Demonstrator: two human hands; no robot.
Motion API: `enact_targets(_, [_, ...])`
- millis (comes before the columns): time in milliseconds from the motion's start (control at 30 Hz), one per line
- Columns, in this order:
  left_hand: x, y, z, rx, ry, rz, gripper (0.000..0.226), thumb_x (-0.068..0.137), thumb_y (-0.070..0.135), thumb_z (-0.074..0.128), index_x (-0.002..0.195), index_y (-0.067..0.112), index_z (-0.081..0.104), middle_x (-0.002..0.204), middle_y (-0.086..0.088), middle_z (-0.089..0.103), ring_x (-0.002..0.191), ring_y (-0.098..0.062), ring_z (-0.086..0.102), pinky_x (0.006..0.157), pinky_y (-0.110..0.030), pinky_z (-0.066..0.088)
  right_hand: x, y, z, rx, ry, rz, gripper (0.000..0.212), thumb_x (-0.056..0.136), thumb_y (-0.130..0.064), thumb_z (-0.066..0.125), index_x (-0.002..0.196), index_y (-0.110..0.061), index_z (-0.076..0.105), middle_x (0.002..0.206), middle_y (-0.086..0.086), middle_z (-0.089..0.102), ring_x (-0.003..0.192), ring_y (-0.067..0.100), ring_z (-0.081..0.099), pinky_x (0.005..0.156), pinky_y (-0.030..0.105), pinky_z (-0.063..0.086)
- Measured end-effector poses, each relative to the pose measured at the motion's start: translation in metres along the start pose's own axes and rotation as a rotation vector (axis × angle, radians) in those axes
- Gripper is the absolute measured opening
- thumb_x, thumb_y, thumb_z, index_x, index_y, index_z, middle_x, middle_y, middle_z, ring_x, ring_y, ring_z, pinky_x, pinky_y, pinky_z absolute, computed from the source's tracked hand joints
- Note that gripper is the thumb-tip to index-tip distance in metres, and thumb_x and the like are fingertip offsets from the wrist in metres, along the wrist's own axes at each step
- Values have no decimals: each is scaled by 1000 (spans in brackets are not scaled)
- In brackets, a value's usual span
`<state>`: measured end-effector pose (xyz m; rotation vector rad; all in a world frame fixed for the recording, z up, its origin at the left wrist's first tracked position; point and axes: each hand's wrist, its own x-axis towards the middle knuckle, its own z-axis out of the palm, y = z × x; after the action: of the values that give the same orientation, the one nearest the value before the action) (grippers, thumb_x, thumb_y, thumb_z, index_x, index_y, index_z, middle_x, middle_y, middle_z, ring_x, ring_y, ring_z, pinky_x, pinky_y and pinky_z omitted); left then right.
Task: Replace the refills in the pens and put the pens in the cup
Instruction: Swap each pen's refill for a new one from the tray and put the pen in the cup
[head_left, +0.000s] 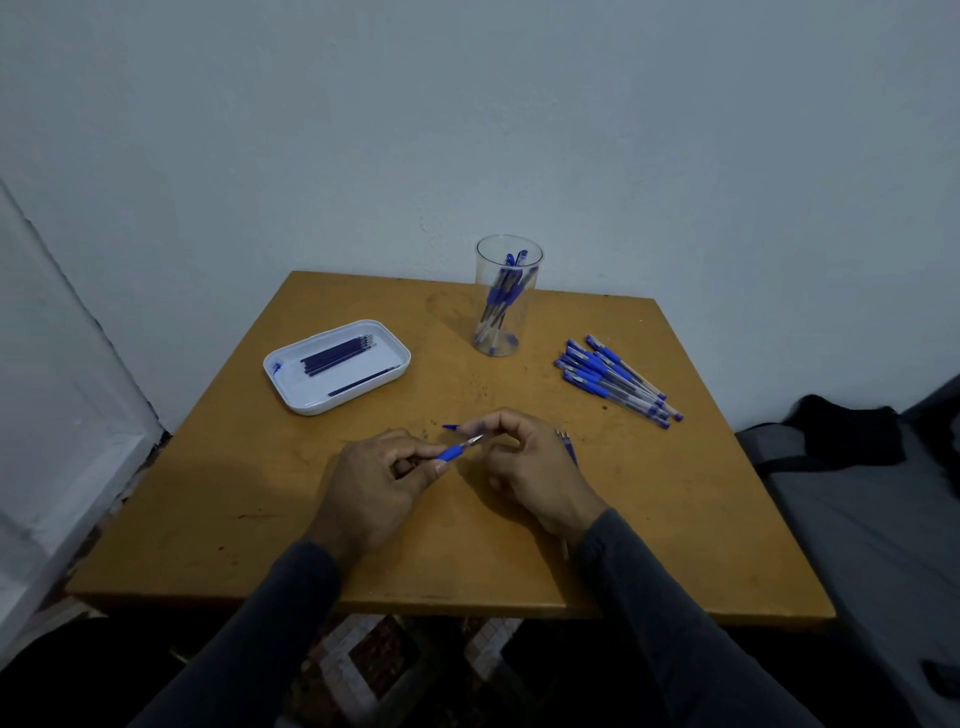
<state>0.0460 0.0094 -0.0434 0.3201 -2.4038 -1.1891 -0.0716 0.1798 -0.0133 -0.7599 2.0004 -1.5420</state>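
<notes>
- Left hand (376, 480), centre frame: curled round pen (451, 452) barrel, blue grip and tip exposed.
- Right hand (524, 462): pinching at pen tip; blue cap (451, 427) apparently held too.
- Cup (506, 296), upper centre: pens inside.
- Tray (291, 387), left: refills (337, 355).
- Loose pens (613, 379), right.

Dim bluish indoor light, soft shadows, wide-angle bending at edges, slight grain, dark lower corners
</notes>
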Motion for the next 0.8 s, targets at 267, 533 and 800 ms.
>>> enact_targets(267, [0,2,0,-25,9,-5,21,88,20,76,109,24,78,86,13,69,79,-11,62,74,-38,56,0,0,5,-78,76,28,21,100,-29,65,102,-9,71,70,-5,63,50,1,50,50,18,42])
enact_targets(533, [0,2,0,-21,5,-8,22,87,20,77,108,26,78,87,15,69,82,-9,62,74,-29,54,-1,-3,5,-33,75,35,12,99,-24,66,107,-16,70,84,-2,65,54,3,52,50,20,43])
enact_targets(800, [1,0,1,-73,128,-63,19,89,21,76,107,25,78,88,15,70,81,-6,63,74,-28,54,6,1,6,-338,315,37,4,98,-30,67,95,-29,69,93,-11,64,82,6,57,68,21,45])
